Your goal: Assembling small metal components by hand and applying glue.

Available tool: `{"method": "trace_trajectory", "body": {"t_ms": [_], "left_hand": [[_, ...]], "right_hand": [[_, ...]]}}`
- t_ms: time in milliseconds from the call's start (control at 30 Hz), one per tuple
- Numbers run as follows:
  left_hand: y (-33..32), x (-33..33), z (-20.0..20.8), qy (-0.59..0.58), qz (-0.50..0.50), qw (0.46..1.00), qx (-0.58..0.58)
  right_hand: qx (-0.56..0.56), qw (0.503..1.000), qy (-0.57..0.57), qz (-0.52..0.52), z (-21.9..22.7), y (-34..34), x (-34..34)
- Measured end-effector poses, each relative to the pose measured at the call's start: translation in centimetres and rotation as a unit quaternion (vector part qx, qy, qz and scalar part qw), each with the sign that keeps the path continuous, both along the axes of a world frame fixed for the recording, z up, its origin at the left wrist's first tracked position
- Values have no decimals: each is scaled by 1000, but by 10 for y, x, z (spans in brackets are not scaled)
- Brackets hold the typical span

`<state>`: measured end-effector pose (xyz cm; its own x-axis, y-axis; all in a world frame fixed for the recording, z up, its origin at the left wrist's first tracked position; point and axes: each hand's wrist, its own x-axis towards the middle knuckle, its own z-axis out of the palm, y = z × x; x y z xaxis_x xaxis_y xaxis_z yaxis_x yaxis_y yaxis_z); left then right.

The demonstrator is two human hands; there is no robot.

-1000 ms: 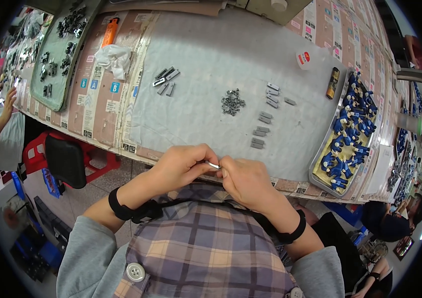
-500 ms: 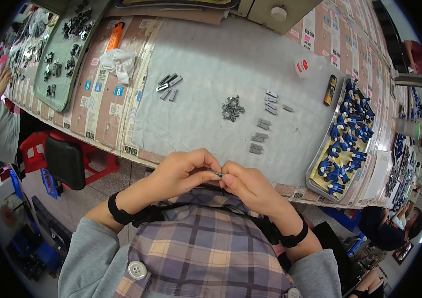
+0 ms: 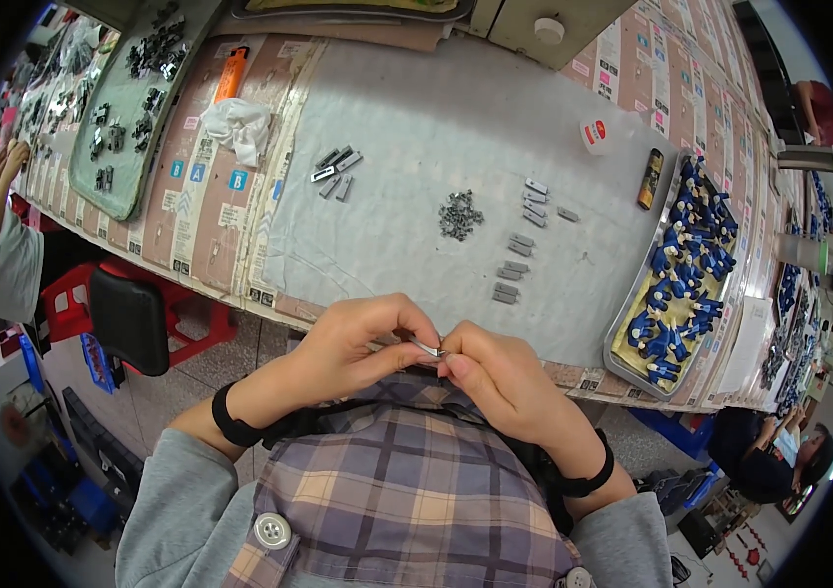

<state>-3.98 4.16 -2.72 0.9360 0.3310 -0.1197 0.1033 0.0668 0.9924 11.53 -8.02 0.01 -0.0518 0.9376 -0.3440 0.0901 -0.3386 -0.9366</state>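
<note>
The left hand (image 3: 346,340) pinches a slim, silvery-grey, metal-looking strip (image 3: 425,347), its long axis pointing rightward to the right hand (image 3: 507,380), whose narrow grip hides any contents.

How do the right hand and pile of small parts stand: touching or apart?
Apart: the head view shows pale sheet between the right hand and the pile.

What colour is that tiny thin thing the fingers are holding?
The small slim piece looks silvery grey; the head view shows it best.

Blue squares (image 3: 198,172) bearing single white letters stand on the pinkish-brown table covering (image 3: 216,230).
</note>
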Motion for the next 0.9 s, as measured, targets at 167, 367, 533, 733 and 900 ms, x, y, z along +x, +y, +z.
{"method": "trace_trajectory", "body": {"t_ms": [167,367,533,733,900], "left_hand": [[2,2,-2,-36,7,999,8],[4,5,-1,-103,18,968,228],[4,6,-1,-133,31,949,283],[5,7,2,-152,34,931,331],[5,6,2,-158,35,926,342]], "right_hand": [[107,983,-149,15,-1,0,-2],[145,964,-222,13,-2,0,-2],[165,954,-250,13,-3,1,-3],[186,942,-279,18,-2,2,-2],[186,935,-299,36,0,3,-2]]}}
